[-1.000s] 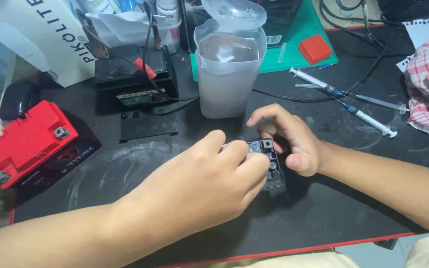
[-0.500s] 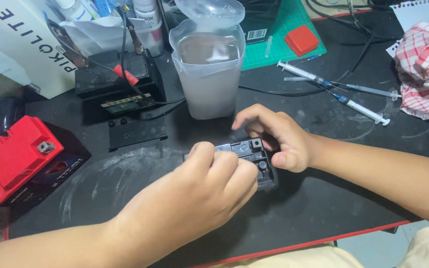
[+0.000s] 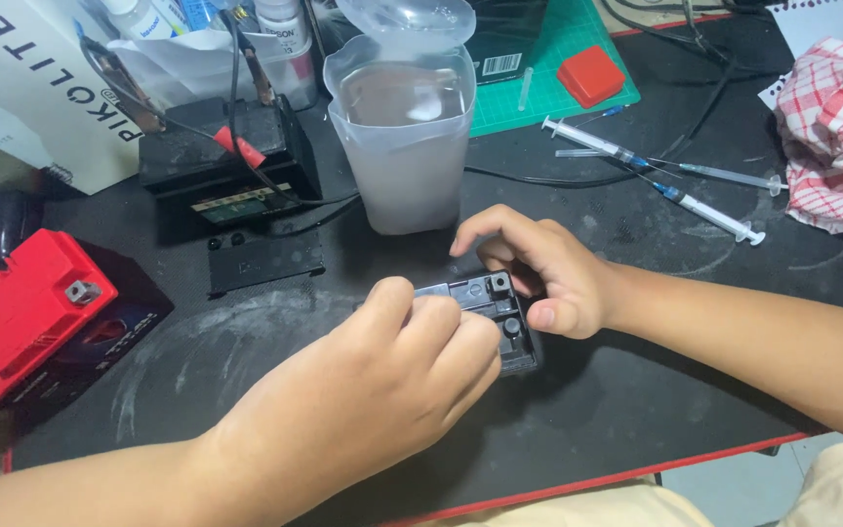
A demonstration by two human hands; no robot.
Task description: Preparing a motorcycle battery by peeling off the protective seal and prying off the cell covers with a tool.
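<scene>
A small black battery [image 3: 500, 307] sits on the black table mat [image 3: 246, 371] in the middle of the view. My left hand [image 3: 392, 381] covers its left part, fingers curled over the top edge. My right hand [image 3: 548, 273] grips its right end, thumb along the side and fingers arched behind it. Much of the battery is hidden under both hands.
A translucent plastic jug of clear liquid [image 3: 402, 137] stands just behind the hands. Further left are a black battery with clipped wires [image 3: 226, 161], a flat black lid [image 3: 265, 262] and a red battery [image 3: 21, 312]. Syringes [image 3: 656, 171] and a red checked cloth [image 3: 836, 132] lie right.
The view has shifted a little. My left fingers have slid along the battery's top and my right fingers have lifted slightly off its far end.
</scene>
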